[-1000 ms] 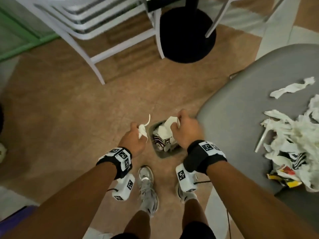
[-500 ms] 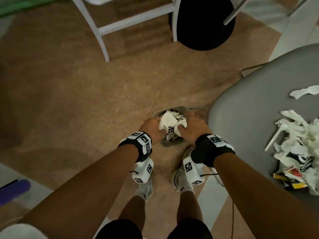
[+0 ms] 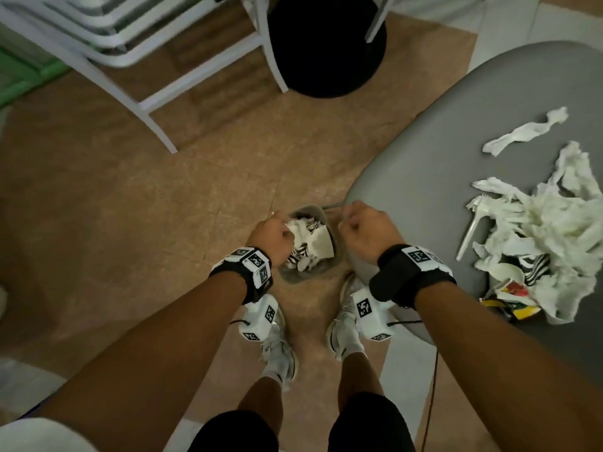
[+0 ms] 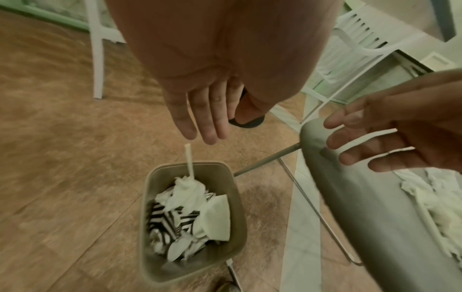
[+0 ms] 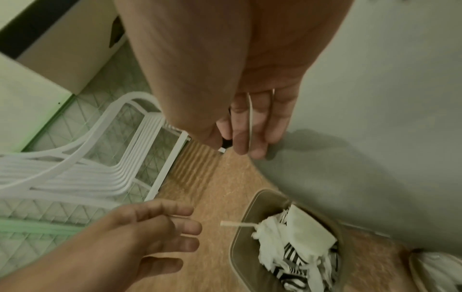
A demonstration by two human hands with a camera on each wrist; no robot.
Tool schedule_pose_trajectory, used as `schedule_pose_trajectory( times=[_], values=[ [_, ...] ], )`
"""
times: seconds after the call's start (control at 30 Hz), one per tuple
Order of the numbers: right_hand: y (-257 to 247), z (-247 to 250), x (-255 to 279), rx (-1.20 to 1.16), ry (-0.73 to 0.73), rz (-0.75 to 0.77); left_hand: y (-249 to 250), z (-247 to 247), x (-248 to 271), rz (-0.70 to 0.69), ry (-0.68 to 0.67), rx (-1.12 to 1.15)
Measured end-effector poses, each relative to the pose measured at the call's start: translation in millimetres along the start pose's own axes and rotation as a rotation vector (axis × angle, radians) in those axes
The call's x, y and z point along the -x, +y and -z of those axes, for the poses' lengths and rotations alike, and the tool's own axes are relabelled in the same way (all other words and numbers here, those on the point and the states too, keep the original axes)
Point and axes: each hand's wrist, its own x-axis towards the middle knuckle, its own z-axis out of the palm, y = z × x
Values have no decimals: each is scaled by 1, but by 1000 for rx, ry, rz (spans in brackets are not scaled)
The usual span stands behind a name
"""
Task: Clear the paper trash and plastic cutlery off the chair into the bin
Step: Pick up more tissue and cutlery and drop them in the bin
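A small beige bin [image 3: 310, 208] stands on the floor between my hands, holding white paper, striped paper and a white cutlery handle [image 4: 188, 160] that sticks up from a paper wad. My left hand [image 3: 270, 234] hovers at the bin's left rim, its fingers [image 4: 202, 126] straight and holding nothing. Just right of the bin, over the edge of the grey chair [image 3: 424, 177], my right hand [image 3: 365, 231] is also open and holds nothing. On the seat lie a heap of crumpled white paper [image 3: 548, 243], a white plastic fork [image 3: 470, 233], a paper strip [image 3: 528, 132] and a coloured wrapper [image 3: 512, 295].
Stacked white plastic chairs [image 3: 114, 37] and a black round table base [image 3: 326, 47] stand beyond the bin. My feet in white sneakers [image 3: 280, 347] are just behind it. The chair's thin metal legs [image 4: 265, 160] run close to the bin.
Both hands held white paper over the bin and have let it go. They have moved apart, the right one toward the chair, and the paper now lies in the bin.
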Motion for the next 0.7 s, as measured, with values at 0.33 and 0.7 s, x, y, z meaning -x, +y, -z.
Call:
schedule_pose_trajectory(
  times=[0.33,0.7],
  values=[
    [154,119,22,-174,231,-242,168,-59,-46,-319,-24,-123],
    [283,211,28,-119,647,-549,340,-166,-59,-754,-113,-392]
  ],
)
